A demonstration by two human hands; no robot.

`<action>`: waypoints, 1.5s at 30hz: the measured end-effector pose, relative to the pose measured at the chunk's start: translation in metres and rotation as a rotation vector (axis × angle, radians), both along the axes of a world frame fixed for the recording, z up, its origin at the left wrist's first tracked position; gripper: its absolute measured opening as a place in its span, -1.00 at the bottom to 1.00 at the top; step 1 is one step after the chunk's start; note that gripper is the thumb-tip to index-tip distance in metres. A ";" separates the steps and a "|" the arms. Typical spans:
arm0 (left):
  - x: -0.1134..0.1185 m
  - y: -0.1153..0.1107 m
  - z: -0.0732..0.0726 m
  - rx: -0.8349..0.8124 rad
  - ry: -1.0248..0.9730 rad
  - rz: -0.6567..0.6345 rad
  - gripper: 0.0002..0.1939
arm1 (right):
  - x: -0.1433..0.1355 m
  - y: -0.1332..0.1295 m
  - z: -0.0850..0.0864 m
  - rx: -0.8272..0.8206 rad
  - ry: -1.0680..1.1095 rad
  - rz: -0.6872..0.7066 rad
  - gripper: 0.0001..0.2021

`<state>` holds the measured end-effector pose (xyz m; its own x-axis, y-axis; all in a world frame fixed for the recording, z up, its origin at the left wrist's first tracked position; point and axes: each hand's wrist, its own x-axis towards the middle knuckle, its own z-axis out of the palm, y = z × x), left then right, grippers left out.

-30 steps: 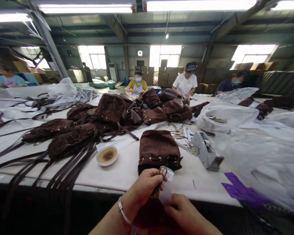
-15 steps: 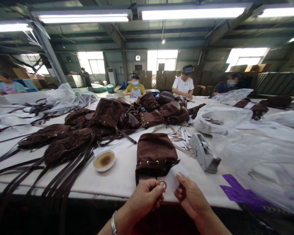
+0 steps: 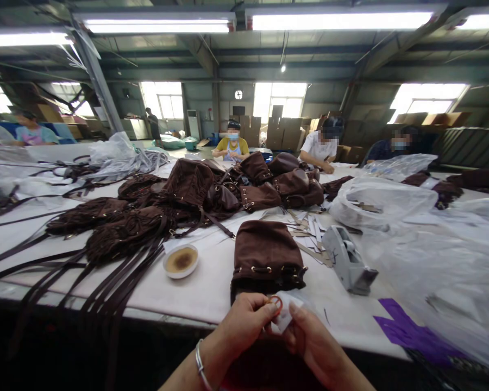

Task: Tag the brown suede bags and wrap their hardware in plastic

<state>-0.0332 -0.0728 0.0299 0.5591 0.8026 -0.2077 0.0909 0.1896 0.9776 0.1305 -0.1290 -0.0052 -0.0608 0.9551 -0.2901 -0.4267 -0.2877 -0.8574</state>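
Observation:
Between the thumb and fingers of my left hand (image 3: 248, 320) is a small orange-red ring (image 3: 276, 306). My right hand (image 3: 309, 331) pinches a thin whitish sheet (image 3: 287, 312), which lies right against the ring and the left fingertips. Just beyond both hands, a dark brown bag (image 3: 268, 247) rests on the table, its eyelets and cord facing me. To its left stands a shallow white dish (image 3: 181, 261) with a brownish stain inside. A grey tape dispenser (image 3: 348, 259) is at the bag's right.
Brown bags (image 3: 187, 184) are heaped across the middle of the white table (image 3: 146, 293), with straps (image 3: 106, 282) hanging over its front edge. Clear plastic bags (image 3: 432, 260), purple material (image 3: 415, 331) and paper strips (image 3: 312, 233) lie right. Several people work beyond.
My hands have come together, bringing the whitish sheet up against the ring. The whole view has shifted, so the table and bags appear slightly farther right.

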 end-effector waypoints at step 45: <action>0.004 -0.007 -0.010 0.163 0.208 0.083 -0.60 | -0.007 0.014 0.006 -0.040 0.032 -0.350 -0.57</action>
